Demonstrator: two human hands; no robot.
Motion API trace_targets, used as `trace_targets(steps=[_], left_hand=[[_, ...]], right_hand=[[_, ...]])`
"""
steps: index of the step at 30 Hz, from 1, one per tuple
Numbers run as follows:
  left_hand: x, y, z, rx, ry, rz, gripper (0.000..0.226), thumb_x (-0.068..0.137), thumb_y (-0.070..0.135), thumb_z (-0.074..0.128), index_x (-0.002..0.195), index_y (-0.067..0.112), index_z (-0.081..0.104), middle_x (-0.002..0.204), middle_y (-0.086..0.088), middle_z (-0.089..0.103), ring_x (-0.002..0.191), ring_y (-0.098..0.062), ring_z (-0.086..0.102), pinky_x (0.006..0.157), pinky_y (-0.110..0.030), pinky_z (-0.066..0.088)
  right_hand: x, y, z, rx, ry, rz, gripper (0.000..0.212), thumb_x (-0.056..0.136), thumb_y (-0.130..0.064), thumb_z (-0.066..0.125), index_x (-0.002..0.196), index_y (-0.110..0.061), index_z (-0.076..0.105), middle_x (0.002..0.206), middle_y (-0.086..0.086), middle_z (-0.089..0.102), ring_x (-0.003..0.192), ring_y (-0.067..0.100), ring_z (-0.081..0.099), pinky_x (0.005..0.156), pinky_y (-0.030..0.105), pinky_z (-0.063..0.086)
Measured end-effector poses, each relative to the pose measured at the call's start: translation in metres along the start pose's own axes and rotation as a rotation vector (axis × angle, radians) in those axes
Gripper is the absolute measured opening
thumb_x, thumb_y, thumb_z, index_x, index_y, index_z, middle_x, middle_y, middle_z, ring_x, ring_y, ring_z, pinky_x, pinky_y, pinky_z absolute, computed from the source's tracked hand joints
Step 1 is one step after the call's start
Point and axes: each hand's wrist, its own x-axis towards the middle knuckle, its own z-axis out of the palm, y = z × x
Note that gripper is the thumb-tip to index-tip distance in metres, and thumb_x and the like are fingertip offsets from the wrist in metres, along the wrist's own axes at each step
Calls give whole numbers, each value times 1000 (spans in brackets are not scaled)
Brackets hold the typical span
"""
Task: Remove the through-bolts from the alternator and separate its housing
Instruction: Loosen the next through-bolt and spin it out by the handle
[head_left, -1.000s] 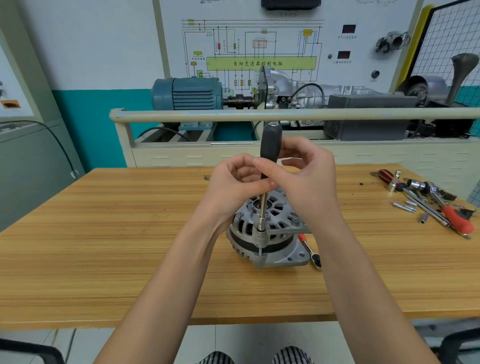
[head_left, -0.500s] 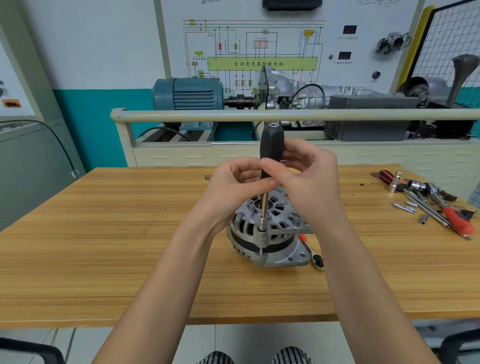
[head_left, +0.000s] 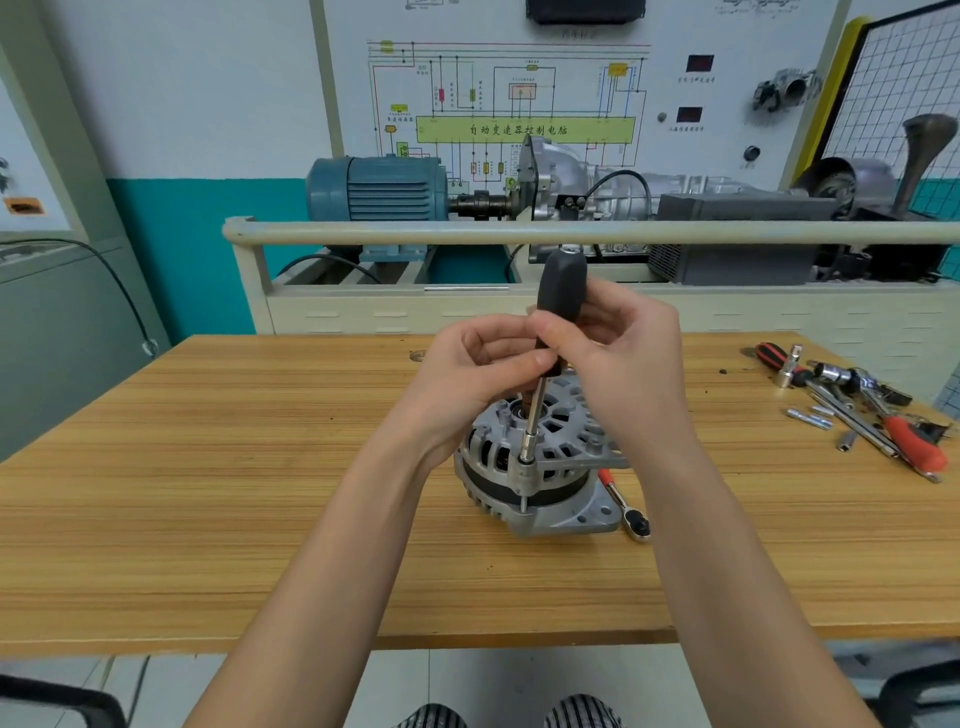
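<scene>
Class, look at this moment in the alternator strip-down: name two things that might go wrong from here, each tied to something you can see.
1. Both hands, left and right, are on the nut driver; nothing visibly steadies the alternator, which stands loose on the table, so it may twist or tip.
2. The driver leans slightly, so its socket could slip off the bolt head and round it.
</scene>
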Motion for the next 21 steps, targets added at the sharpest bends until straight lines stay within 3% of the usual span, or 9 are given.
trace_targets(steps=[3,6,10,14,18,21], left_hand=[[-2,-1,-6,-14,-34,-16,34,80,5,66,114,3,66,103,-15,73,97,-25,69,86,-30,56],[-1,-1,-6,13,18,23,39,71,8,70,109,1,67,101,-17,73,97,-27,69,87,-31,55],[-1,-2,-4,0,66,50,34,59,9,76,92,8,69,85,-7,73,84,-19,69,83,-29,56],[0,-3,-5,36,35,20,42,63,14,75,103,2,69,97,-15,73,95,-28,68,92,-38,54],[0,-1,-3,45,11,16,40,65,15,74,103,2,70,97,-14,74,94,-26,69,88,-34,55],[1,-4,-1,47,95,49,38,55,15,80,90,2,70,86,-11,74,86,-24,70,83,-33,56]], right_hand=[[1,0,-4,16,-114,39,21,91,-8,62,101,-26,66,101,-7,72,101,9,66,94,41,52],[0,-1,-3,15,-147,47,26,91,-10,63,115,-19,64,108,-10,69,107,6,62,96,42,50],[-1,1,0,9,25,-13,36,73,-14,82,106,-16,67,92,-5,71,90,12,67,83,37,56],[0,3,1,15,-15,-23,33,80,-5,74,109,-21,66,92,-9,71,90,6,68,82,25,54],[0,1,-2,74,-109,30,36,89,0,61,120,-19,61,107,-1,71,107,9,64,96,36,51],[-1,-2,-1,-2,-94,11,38,82,-12,74,116,-22,62,104,-9,70,104,6,64,94,39,52]])
